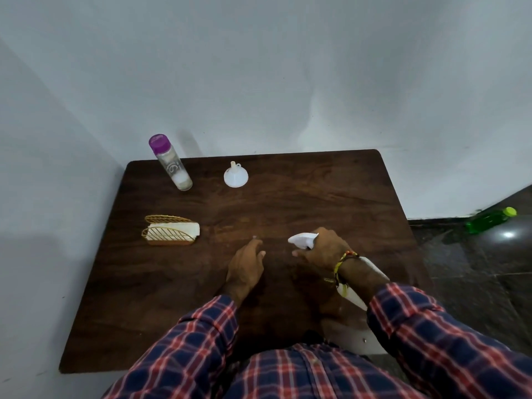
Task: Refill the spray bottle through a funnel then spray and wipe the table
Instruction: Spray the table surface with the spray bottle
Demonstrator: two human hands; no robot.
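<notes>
over table (172,283), spray bottle (302,239) in right hand (325,251)

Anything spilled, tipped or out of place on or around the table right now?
One oddity: a green bottle lies on its side on the dark floor, right of the table. On the table, the purple-capped bottle stands upright and the funnel rests wide end down. No spill shows. The right hand grips the spray bottle.
</notes>
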